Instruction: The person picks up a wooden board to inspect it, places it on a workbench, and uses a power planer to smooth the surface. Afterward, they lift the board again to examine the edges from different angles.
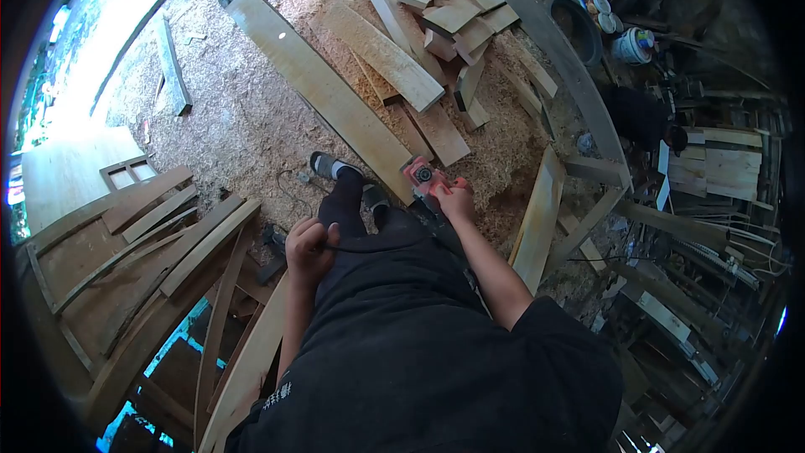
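Note:
My right hand (454, 200) grips a red electric planer (422, 174), which rests at the near end of a long pale board (327, 84). The planer's round black part faces up. In front of my left hip, my left hand (309, 247) is closed in a fist around a dark cord (356, 249). This cord stretches across the front of my dark clothes toward the right. My sandalled feet stand on shavings beside the board.
A pile of cut planks (386, 46) lies beyond the board on shavings. Leaning timbers (184, 243) crowd the left. A wooden beam (579, 75) curves past on the right, with a bucket (631, 47) behind it. Another person in dark clothing (637, 113) is farther right.

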`<state>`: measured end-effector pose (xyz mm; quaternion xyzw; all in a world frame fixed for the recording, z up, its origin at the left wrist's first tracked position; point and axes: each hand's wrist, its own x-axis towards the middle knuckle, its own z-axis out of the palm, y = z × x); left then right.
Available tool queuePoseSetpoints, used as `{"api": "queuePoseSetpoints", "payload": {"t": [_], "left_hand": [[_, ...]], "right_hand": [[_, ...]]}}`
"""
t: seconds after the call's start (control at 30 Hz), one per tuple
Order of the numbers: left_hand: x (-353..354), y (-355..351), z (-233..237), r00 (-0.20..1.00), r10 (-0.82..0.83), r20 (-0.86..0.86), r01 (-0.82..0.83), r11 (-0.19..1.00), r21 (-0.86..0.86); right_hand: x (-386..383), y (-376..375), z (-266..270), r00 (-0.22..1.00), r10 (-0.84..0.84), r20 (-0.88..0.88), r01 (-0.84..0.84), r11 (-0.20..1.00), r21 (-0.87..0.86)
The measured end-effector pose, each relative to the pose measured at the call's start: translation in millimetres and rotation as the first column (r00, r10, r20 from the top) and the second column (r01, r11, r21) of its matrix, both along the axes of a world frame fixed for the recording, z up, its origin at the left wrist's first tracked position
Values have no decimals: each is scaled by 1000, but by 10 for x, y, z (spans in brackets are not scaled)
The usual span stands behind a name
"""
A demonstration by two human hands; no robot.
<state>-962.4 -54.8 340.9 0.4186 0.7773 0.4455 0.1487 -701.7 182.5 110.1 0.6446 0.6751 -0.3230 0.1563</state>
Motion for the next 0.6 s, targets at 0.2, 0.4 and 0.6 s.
{"api": "queuePoseSetpoints", "payload": {"t": [0.2, 0.4, 0.6], "left_hand": [[-247, 96, 23, 999, -32, 24, 32, 999, -6], [-578, 153, -3, 999, -42, 7, 42, 999, -32], [-879, 190, -77, 1000, -5, -1, 5, 997, -75]], "right_hand": [[-213, 26, 99, 999, -44, -19, 44, 999, 23], [-417, 62, -25, 999, -12, -48, 15, 997, 76], [-677, 131, -60, 999, 48, -13, -46, 991, 125]]}}
